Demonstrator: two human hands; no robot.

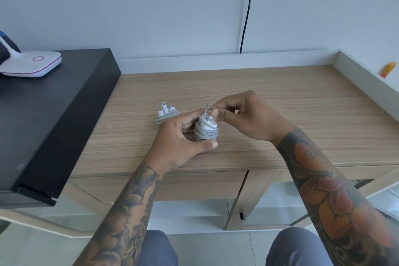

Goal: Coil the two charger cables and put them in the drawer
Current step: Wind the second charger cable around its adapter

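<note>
- Now your left hand [183,136] cups the wound charger [206,128] just above the desk [280,114], thumb stretched underneath.
- Your right hand [244,114] pinches the cable's loose end [210,108] at the plug, apparently tucking it.
- Second coiled charger [166,113] lies on the desk, just behind your left fingers.
- Drawer [194,185] below stands closed.

Wooden desk [280,97], pale wall [151,6], tiled floor [216,248].
</note>
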